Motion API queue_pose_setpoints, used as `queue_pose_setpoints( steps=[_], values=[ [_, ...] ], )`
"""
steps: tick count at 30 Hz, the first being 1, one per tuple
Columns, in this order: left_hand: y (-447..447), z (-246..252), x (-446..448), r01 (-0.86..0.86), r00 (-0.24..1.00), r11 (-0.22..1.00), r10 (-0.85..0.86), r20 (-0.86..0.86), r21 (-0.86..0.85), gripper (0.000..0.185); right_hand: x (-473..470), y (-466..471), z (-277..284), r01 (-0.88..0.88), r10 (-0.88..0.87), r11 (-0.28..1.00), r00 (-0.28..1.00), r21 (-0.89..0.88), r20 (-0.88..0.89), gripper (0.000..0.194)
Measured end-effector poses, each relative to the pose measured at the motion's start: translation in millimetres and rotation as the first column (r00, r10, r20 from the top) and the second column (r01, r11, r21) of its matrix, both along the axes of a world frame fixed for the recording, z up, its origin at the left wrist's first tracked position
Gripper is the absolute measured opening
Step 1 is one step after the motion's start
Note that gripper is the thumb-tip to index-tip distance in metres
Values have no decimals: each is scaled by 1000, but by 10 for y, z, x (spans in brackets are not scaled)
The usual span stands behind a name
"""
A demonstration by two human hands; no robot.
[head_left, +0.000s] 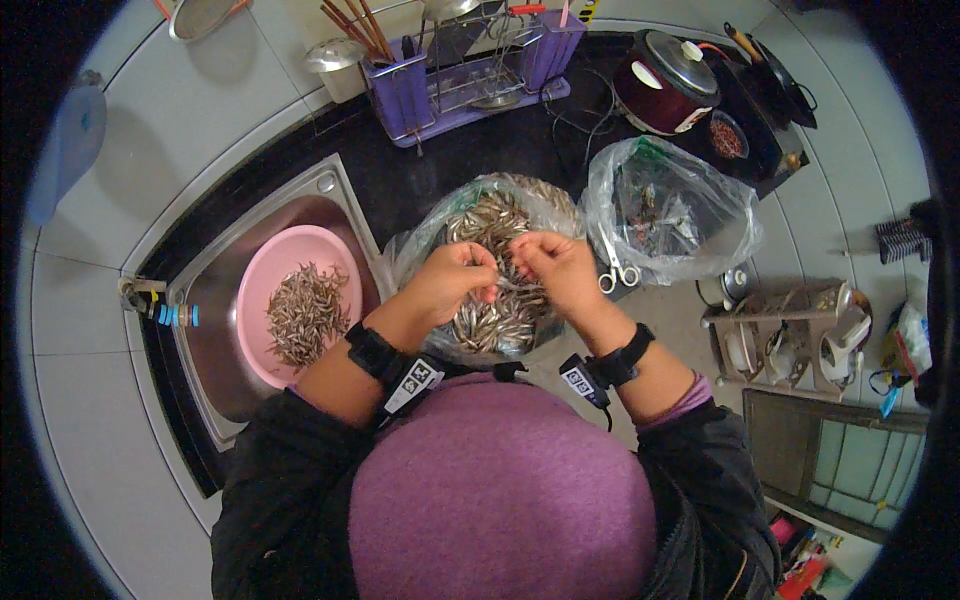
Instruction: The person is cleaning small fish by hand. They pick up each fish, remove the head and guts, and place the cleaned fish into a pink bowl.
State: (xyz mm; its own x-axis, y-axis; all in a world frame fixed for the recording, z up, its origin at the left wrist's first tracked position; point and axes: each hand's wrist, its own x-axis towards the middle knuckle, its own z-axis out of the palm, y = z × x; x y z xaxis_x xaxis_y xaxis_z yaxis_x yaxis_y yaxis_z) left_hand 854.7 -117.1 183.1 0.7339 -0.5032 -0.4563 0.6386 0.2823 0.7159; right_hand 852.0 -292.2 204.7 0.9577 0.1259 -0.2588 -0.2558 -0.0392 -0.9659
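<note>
My left hand [459,281] is over an open clear plastic bag [420,217] heaped with small silvery fish [491,330]. A small fish [513,284] shows at its pinched fingertips. Close beside it, my right hand [553,268] has its thumb and fingers curled together near the same fish; whether they grip it is hard to see. White-handled scissors [616,271] lie to the right of my right hand, against a second clear bag [727,247] with dark and reddish scraps inside. To the left, a pink basin [251,307] holds a pile of small fish [306,315].
The basin stands in a steel sink [217,375] with a tap [142,292] at its left. Behind the bags are a purple utensil rack [405,135], a dark red rice cooker [660,86] and a loose cable [581,112]. A shelf rack [780,307] stands at the right.
</note>
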Motion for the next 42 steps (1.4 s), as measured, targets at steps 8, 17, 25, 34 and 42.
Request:
queue_pose_setpoints(
  steps=[8,17,25,34,42],
  values=[
    [200,-90,7,-181,971,977,159,-181,-112,25,513,-1240,365,611,19,662,564,-433,825,16],
    [176,48,3,-262,905,851,53,-423,-455,73,591,-1810,-278,99,-108,54,990,-994,93,70],
    [159,139,20,-276,919,754,24,-394,-596,74,546,-1365,35,327,236,279,888,-903,394,63],
    [104,214,-25,-282,917,704,-4,-400,-652,77,153,-132,274,-260,364,877,908,-403,208,23],
    [90,195,-80,-250,928,643,-54,-368,-724,74,-102,233,432,-301,529,841,638,-450,560,17]
  ],
)
